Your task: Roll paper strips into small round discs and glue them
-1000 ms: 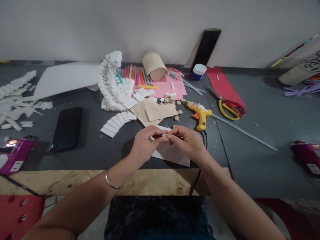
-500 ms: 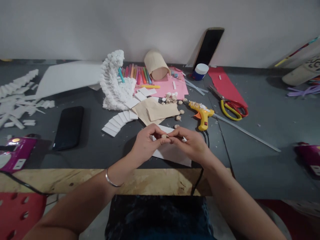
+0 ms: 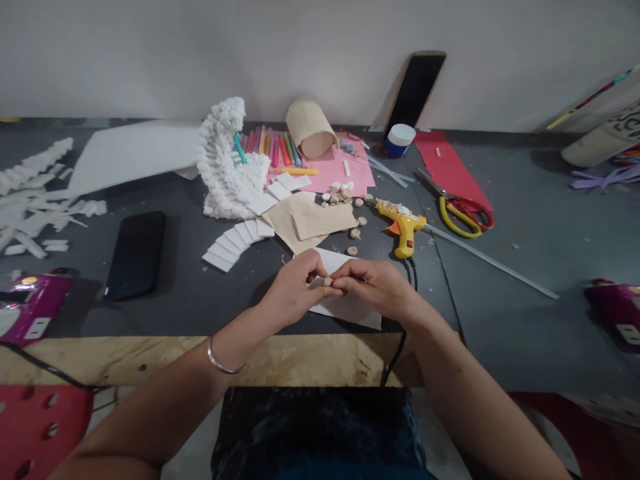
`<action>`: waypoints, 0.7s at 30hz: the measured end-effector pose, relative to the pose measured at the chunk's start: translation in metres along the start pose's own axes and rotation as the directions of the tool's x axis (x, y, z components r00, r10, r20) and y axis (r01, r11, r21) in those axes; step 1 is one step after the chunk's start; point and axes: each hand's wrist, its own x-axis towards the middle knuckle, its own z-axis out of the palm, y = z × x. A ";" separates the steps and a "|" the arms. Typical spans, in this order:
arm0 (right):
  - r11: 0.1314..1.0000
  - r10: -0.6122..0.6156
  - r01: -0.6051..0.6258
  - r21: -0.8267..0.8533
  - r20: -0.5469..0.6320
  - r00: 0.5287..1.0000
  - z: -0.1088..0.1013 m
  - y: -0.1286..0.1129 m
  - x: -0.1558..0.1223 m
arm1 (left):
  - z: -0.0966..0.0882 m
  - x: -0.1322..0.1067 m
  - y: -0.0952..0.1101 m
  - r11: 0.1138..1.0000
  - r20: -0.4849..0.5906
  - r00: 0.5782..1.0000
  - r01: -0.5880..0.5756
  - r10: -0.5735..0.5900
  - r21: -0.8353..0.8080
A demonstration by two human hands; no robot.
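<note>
Between the fingertips of my left hand point(image 3: 299, 283) and my right hand point(image 3: 374, 285) is a small beige paper roll point(image 3: 328, 282). Both hands are closed in a pinch, their fingertips meeting around it. Below them lies a white sheet point(image 3: 345, 310), partly covered by the hands. Several similar small paper rolls point(image 3: 352, 251) are scattered beyond the hands, some heaped near the pink paper point(image 3: 361, 175). Pieces of beige paper point(image 3: 325, 222) lie just past my left hand. A yellow glue gun point(image 3: 404, 227) rests beyond my right hand, a glue stick extending behind it.
Scissors point(image 3: 457, 212) lie partly on red paper point(image 3: 440, 160) at right. A white textured curved piece point(image 3: 215, 160), crayons point(image 3: 275, 148) and a beige paper cylinder point(image 3: 311, 128) are at the back. One phone point(image 3: 136, 255) lies at left; another phone point(image 3: 416, 90) leans on the wall.
The small paper roll has turned between my fingertips and moved slightly downward. Both hands keep their pinch; the whole view has shifted a little.
</note>
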 end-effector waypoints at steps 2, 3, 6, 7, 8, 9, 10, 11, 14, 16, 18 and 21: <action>1.000 0.001 -0.001 0.000 0.004 1.000 0.001 0.002 0.000 | 0.000 -0.001 -0.001 0.997 0.009 0.999 -0.038 0.038 0.065; 1.000 0.001 -0.001 -0.008 0.001 1.000 0.003 0.002 0.001 | 0.000 -0.001 -0.001 0.994 0.012 0.999 -0.049 0.048 0.096; 0.997 -0.003 0.000 -0.073 -0.040 0.999 0.006 0.003 0.002 | 0.000 -0.001 -0.002 0.989 -0.004 0.999 -0.034 0.035 0.146; 0.995 -0.009 0.002 -0.101 -0.066 0.998 0.007 0.003 0.002 | 0.000 0.000 -0.002 0.990 -0.016 1.000 -0.021 0.024 0.138; 0.992 -0.017 0.005 -0.128 -0.099 0.995 0.007 0.003 0.003 | 0.000 0.000 -0.002 0.993 -0.027 1.000 -0.007 0.010 0.116; 0.988 -0.030 0.009 -0.154 -0.136 0.990 0.008 0.003 0.003 | -0.001 0.001 -0.002 0.997 -0.035 0.999 0.012 -0.009 0.079; 0.984 -0.043 0.012 -0.180 -0.173 0.984 0.008 0.003 0.004 | -0.001 0.001 -0.002 0.999 -0.040 0.999 0.037 -0.036 0.024; 0.978 -0.060 0.015 -0.207 -0.210 0.976 0.007 0.004 0.004 | 0.000 0.001 -0.002 0.997 -0.040 0.997 0.070 -0.072 -0.044; 0.942 -0.126 0.034 -0.333 -0.259 0.958 0.008 0.004 0.006 | 0.000 0.002 -0.002 0.951 -0.001 0.979 0.200 -0.206 -0.236; 0.898 -0.189 0.067 -0.436 -0.243 0.951 0.009 0.003 0.006 | 0.000 0.003 -0.002 0.917 0.031 0.963 0.265 -0.268 -0.297; 0.846 -0.271 0.122 -0.520 -0.222 0.937 0.010 0.003 0.006 | -0.001 0.003 -0.002 0.900 0.046 0.951 0.306 -0.307 -0.312; 0.778 -0.401 0.217 -0.590 -0.200 0.894 0.011 0.003 0.006 | -0.004 0.004 0.000 0.882 0.075 0.937 0.347 -0.341 -0.320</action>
